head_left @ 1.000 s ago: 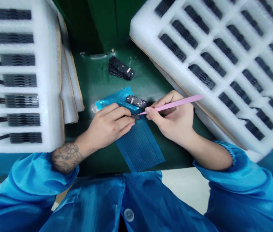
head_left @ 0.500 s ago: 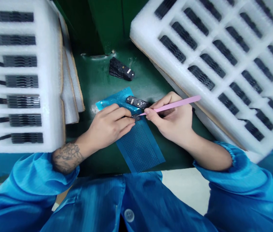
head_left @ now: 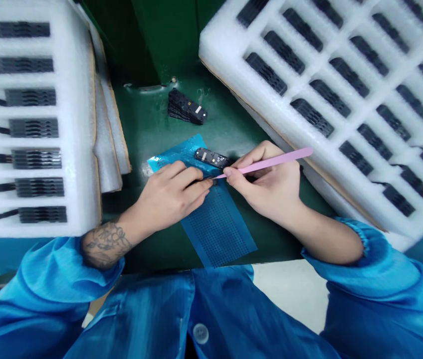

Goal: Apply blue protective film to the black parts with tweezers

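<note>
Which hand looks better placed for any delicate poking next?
Probably the right hand: it grips the pink tool, whose tip lies close to the fingertips of the left hand. The left seems occupied over the blue sheet, its fingertips partly hiding something small and dark.

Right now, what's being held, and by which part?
The right hand pinches a pink tool near its tip; the left hand hides whatever it holds.

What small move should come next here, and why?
Probably a slight nudge of the pink tool at its tip, with the left hand steady: the right hand grips the tool, whose tip is right by the left hand's fingers. What they pinch above the blue sheet is mostly hidden, so a larger move seems risky.
</note>
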Action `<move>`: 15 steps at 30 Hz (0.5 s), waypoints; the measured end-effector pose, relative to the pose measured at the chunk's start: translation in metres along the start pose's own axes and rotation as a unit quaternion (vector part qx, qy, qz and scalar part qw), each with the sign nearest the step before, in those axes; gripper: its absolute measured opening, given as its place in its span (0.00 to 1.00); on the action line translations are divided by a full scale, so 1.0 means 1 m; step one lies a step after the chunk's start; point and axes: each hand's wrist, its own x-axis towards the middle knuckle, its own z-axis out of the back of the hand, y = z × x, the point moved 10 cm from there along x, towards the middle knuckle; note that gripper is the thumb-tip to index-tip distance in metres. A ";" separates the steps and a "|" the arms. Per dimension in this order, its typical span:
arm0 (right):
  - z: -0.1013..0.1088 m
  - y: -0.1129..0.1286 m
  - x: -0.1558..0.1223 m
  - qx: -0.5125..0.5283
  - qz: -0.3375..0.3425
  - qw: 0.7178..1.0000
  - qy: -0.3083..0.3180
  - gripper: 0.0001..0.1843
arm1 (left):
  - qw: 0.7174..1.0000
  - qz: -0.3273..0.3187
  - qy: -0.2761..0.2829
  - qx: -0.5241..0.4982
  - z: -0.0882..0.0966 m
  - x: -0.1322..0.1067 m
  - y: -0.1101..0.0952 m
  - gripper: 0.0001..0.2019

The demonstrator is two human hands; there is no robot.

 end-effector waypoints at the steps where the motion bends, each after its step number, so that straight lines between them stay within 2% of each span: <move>1: 0.003 0.001 0.001 0.013 0.004 1.000 -0.009 0.13 | 1.000 0.001 0.000 0.004 0.000 0.000 0.000 0.09; 4: 0.013 0.006 0.005 0.086 0.034 0.995 -0.039 0.10 | 1.000 0.009 -0.001 -0.002 0.002 -0.002 0.001 0.11; 7: 0.022 0.017 0.007 0.145 0.096 0.983 -0.056 0.04 | 0.999 0.016 -0.003 -0.030 0.003 -0.003 0.003 0.12; 9: 0.027 0.026 0.004 0.152 0.144 0.976 -0.061 0.04 | 0.999 0.020 -0.011 -0.050 0.005 -0.004 0.004 0.11; 11: 0.032 0.033 0.000 0.130 0.174 0.973 -0.070 0.07 | 0.998 0.023 -0.025 -0.060 0.008 -0.005 0.005 0.09; 13: 0.033 0.036 -0.001 0.065 0.186 0.978 -0.069 0.09 | 0.997 0.030 -0.043 -0.051 0.012 -0.005 0.007 0.07; 15: 0.025 0.038 0.000 -0.031 0.200 0.979 -0.034 0.09 | 0.997 0.041 -0.059 -0.029 0.017 -0.006 0.010 0.06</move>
